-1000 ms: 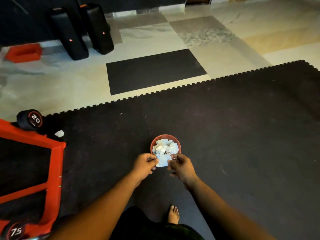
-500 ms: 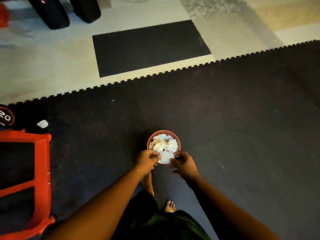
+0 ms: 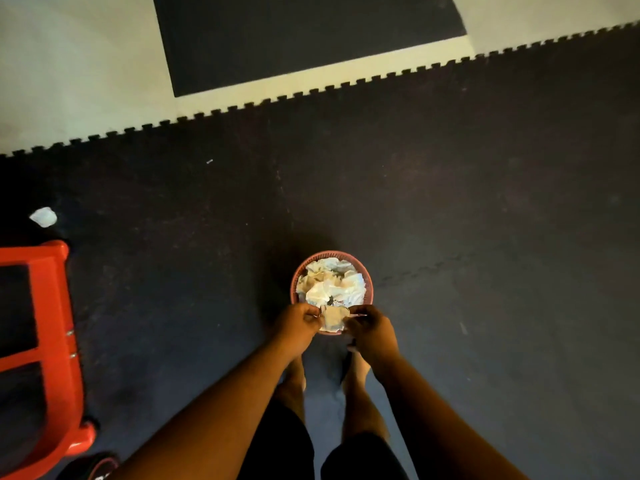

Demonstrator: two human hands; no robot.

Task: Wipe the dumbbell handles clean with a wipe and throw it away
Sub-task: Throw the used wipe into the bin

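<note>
I am pinching the wipe (image 3: pixel 331 318) between my left hand (image 3: pixel 300 323) and right hand (image 3: pixel 372 329), fingers curled, above the full basket (image 3: pixel 367 277).

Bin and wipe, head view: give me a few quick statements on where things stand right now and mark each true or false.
1. Both hands hold the wipe. True: the left hand and right hand pinch it from either side.
2. The wipe is above the near rim of the bin. True.
3. The bin is empty. False: it is full of crumpled white paper.
4. The bin stands on the pale tile floor. False: it stands on the dark mat.
5. A loose white scrap lies on the mat beyond the red frame. True.
</note>
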